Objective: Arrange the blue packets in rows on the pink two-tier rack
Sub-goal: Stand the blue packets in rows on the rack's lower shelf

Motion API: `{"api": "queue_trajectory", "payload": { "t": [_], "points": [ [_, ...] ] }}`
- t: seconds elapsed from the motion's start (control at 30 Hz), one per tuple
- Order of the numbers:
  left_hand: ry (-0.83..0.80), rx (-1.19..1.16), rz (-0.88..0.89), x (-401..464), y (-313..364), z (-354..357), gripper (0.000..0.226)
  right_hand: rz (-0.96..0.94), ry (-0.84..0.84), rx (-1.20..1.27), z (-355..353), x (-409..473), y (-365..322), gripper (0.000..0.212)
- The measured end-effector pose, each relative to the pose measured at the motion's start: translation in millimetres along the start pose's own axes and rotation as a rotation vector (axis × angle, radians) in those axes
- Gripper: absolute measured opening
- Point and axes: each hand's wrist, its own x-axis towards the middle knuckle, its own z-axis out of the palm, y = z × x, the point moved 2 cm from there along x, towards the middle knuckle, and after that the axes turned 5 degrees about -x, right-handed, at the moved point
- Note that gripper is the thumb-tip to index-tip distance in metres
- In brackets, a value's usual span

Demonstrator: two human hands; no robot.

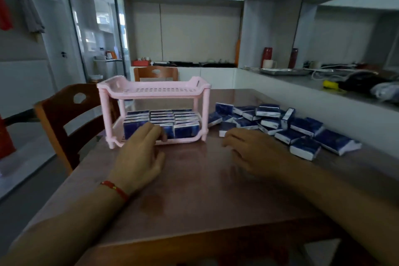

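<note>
1. Nearest the camera, two bare forearms reach forward over a glossy reddish-brown wooden table; a thin red cord bracelet circles the left wrist.
2. The left hand lies back upward at the front of the rack's lower tier, its fingers gently curved, their tips against the front packets (whether they pinch one cannot be told).
3. The right hand hovers low over the table just right of the rack, fingers loosely curled and close together, holding nothing; its fingertips lie beside a packet at the near edge of the pile.
4. The pink two-tier plastic rack stands upright on round posts. Its slotted upper tray carries no packets, while the lower tier holds blue and white soft-wrapped rectangular packets standing on edge in three rows.
5. To the right, a loose heap of the same blue packets sprawls across the tabletop, some flat, some tilted.
6. Behind the table stand two brown wooden chairs with cut-out backs, then a pale counter with a red cylindrical flask.
</note>
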Motion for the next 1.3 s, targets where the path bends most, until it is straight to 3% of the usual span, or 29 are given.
{"api": "queue_trajectory", "payload": {
  "t": [0.2, 0.27, 0.37, 0.53, 0.67, 0.8, 0.87, 0.93, 1.0, 1.07, 1.17, 1.3],
  "points": [
    [-0.222, -0.13, 0.174, 29, 80, 63, 0.038, 0.393, 0.098, -0.085, -7, -85, 81, 0.022],
    [-0.237, -0.19, 0.178, 43, 107, 92, 0.039, 0.6, 0.072, -0.056, -1, -105, 97, 0.036],
    [-0.29, -0.23, 0.125, 65, 139, 131, 0.038, 0.785, -0.103, 0.049, 14, -118, 106, 0.059],
    [-0.327, -0.367, 0.085, 78, 160, 168, 0.04, 0.705, 0.045, 0.215, 19, -118, 107, 0.041],
    [-0.374, -0.526, 0.05, 77, 160, 170, 0.057, 0.696, 0.269, 0.706, 4, -122, 105, 0.024],
    [-0.371, -0.68, 0.041, 81, 157, 170, 0.033, 0.667, 0.218, 0.886, 2, -120, 102, 0.024],
    [-0.304, -0.694, -0.034, 83, 151, 171, 0.024, 0.76, 0.286, 0.832, 5, -121, 107, 0.023],
    [-0.255, -0.707, -0.129, 83, 143, 173, 0.02, 0.952, 0.374, 0.545, 7, -127, 124, 0.016],
    [-0.25, -0.743, -0.182, 82, 138, 176, 0.02, 1.1, 0.202, 0.109, 7, -132, 143, 0.033],
    [-0.252, -0.72, -0.183, 81, 138, 177, 0.02, 1.161, -0.05, -0.14, 11, -136, 155, 0.051],
    [-0.234, -0.673, -0.185, 81, 140, 173, 0.019, 1.197, -0.147, -0.136, 19, -139, 160, 0.05],
    [-0.17, -0.645, -0.194, 79, 141, 168, 0.019, 1.245, -0.026, -0.099, 14, -145, 151, 0.053]
  ]
}}
